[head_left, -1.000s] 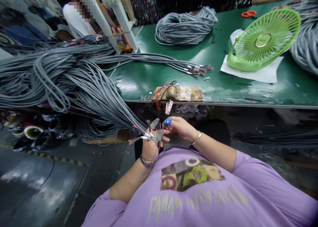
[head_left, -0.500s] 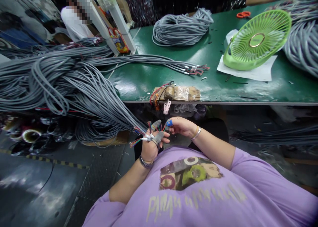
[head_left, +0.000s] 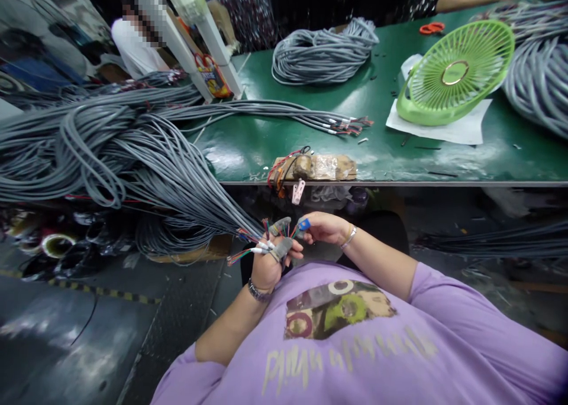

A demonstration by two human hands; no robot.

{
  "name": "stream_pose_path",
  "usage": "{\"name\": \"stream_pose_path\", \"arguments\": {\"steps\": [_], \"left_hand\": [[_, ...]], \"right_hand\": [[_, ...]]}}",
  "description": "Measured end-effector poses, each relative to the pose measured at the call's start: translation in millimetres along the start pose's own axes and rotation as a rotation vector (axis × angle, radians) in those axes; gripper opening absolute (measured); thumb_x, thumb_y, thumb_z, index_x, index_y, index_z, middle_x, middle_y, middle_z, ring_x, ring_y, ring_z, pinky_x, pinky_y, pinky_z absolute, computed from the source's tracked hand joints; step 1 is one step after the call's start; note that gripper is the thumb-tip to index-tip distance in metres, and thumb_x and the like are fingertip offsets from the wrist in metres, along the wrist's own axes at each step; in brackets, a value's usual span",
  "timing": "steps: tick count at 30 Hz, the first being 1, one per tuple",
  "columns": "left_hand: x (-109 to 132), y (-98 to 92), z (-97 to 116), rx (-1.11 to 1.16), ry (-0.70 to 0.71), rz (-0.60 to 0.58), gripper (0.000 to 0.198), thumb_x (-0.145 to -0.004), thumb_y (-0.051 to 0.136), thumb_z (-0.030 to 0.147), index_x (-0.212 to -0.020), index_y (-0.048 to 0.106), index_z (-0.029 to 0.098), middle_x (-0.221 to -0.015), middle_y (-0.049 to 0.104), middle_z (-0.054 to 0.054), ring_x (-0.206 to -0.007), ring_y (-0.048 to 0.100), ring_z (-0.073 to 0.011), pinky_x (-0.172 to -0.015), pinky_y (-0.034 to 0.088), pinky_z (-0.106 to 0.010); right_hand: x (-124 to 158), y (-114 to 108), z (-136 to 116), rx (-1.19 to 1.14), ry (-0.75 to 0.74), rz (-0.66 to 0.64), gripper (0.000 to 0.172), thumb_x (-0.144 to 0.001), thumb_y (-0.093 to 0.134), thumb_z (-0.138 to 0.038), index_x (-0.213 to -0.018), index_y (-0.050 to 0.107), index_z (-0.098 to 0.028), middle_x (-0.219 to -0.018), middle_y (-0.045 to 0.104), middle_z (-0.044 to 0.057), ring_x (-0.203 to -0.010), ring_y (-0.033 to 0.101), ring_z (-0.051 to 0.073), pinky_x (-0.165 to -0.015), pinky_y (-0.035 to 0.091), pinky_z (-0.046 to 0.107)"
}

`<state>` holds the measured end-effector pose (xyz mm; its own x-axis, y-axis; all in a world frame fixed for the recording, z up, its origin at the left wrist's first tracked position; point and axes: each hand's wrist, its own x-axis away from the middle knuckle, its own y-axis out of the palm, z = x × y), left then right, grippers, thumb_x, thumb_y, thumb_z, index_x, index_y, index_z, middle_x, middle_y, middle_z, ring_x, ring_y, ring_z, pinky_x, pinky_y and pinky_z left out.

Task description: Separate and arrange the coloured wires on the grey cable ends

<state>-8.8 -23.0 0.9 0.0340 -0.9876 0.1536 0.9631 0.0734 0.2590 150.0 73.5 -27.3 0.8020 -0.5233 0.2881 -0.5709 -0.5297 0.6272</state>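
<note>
Several grey cables [head_left: 222, 207] run from the pile at the left down to my lap, their ends stripped to thin coloured wires [head_left: 240, 255] beyond white bands. My left hand [head_left: 271, 262] is closed round these cable ends, with grey covers on the thumb and a finger. Close beside it, my right hand [head_left: 323, 227] pinches the tips of a few coloured wires that stick out of the left hand. Blue tape wraps a fingertip of the right hand. The exact wires between its fingers are too small to make out.
On the green table [head_left: 390, 156] are a wooden block with wires [head_left: 326, 167], a pink clip [head_left: 298, 191] at its edge, a coiled cable bundle [head_left: 323, 53], a green fan [head_left: 457, 77] and orange scissors [head_left: 432, 28]. Other people's arms and a white shirt show at the back.
My right hand has shifted very slightly at the wires, staying close to the left hand. The left hand keeps its hold on the cables. The whole view has moved a little.
</note>
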Motion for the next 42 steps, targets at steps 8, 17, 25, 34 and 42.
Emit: {"name": "stream_pose_path", "arguments": {"steps": [8, 17, 25, 34, 42], "left_hand": [[2, -4.1, -3, 0.002, 0.004, -0.135, 0.024, -0.074, 0.072, 0.034, -0.087, 0.069, 0.014, -0.078, 0.074, -0.01, -0.056, 0.068, -0.0163, -0.038, 0.036, -0.018], [-8, 0.0, 8, -0.096, 0.217, -0.044, 0.025, -0.081, 0.066, 0.035, -0.094, 0.071, 0.014, -0.075, 0.074, -0.009, -0.044, 0.054, -0.0088, -0.037, 0.031, -0.019], [-34, 17.4, 19, 0.008, 0.244, -0.054, 0.026, -0.076, 0.07, 0.039, -0.086, 0.071, 0.014, -0.086, 0.075, -0.011, -0.045, 0.057, -0.0097, -0.035, 0.032, -0.02], [-46, 17.9, 18, 0.073, 0.225, -0.108, 0.026, -0.074, 0.071, 0.037, -0.085, 0.072, 0.014, -0.086, 0.075, -0.011, -0.049, 0.063, -0.0114, -0.033, 0.032, -0.016], [-47, 21.4, 17, 0.106, 0.162, -0.103, 0.024, -0.071, 0.073, 0.036, -0.08, 0.071, 0.014, -0.081, 0.075, -0.01, -0.046, 0.062, -0.0113, -0.033, 0.032, -0.015]], "right_hand": [[-1, 10, 6, 0.02, -0.087, 0.046, 0.021, -0.065, 0.069, -0.026, -0.061, 0.053, -0.013, -0.051, 0.052, -0.003, -0.046, 0.045, 0.007, -0.048, 0.036, 0.02], [-6, 15, -23, -0.197, -0.25, 0.286, 0.043, -0.084, 0.055, -0.055, -0.077, 0.063, -0.013, -0.066, 0.057, 0.001, -0.054, 0.048, 0.008, -0.053, 0.04, 0.021], [-22, 25, -41, -0.221, -0.313, 0.226, 0.05, -0.085, 0.053, -0.06, -0.087, 0.066, -0.011, -0.071, 0.06, 0.003, -0.053, 0.047, 0.009, -0.049, 0.04, 0.022], [-31, 18, -29, -0.349, -0.352, 0.136, 0.056, -0.089, 0.042, -0.064, -0.09, 0.065, -0.012, -0.071, 0.062, 0.004, -0.049, 0.047, 0.008, -0.051, 0.046, 0.022], [-34, 23, -34, -0.413, -0.356, 0.201, 0.051, -0.081, 0.058, -0.061, -0.08, 0.065, -0.011, -0.061, 0.058, 0.0, -0.044, 0.042, 0.005, -0.04, 0.036, 0.017]]}}
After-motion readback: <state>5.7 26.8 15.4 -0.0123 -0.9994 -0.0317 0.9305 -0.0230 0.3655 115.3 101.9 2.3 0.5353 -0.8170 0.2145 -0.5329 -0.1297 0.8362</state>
